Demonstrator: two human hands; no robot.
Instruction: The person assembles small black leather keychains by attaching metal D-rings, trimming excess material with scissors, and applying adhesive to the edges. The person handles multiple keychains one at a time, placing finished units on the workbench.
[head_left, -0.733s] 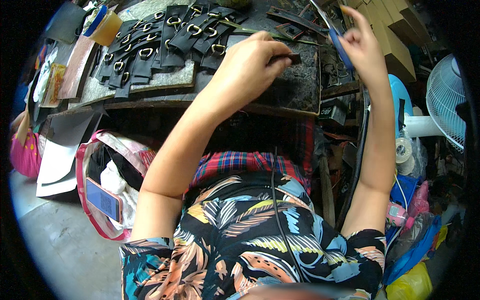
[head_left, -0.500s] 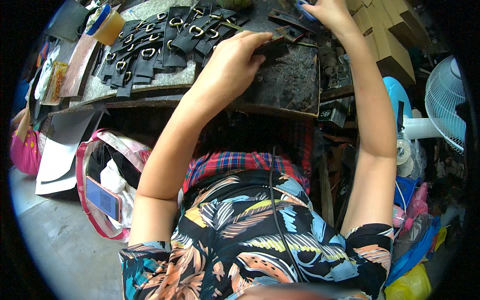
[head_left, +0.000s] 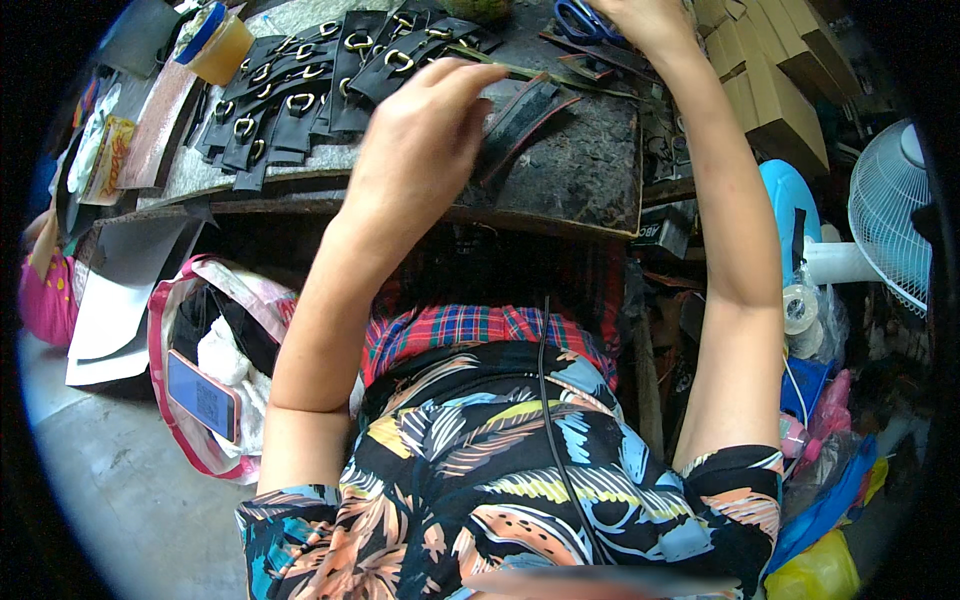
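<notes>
My left hand (head_left: pixel 415 150) reaches over the dark work board (head_left: pixel 580 170), its fingers laid on the near end of a dark leather strap (head_left: pixel 525 112) that slants up to the right. Its thumb is hidden, but it seems to pinch the strap. My right hand (head_left: pixel 648 18) is at the top edge, partly cut off, touching blue-handled scissors (head_left: pixel 578 20) that lie on the bench. Its grip cannot be made out.
Rows of black straps with brass buckles (head_left: pixel 300 85) cover the bench's left. An amber jar with a blue lid (head_left: pixel 215 40) stands far left. Cardboard boxes (head_left: pixel 775 90) and a white fan (head_left: pixel 895 225) are on the right. A pink bag with a phone (head_left: pixel 200 395) sits below.
My right hand has carried the blue scissors from mid-air up to the bench's far edge. My left hand has stayed on the strap, fingers stretching further forward.
</notes>
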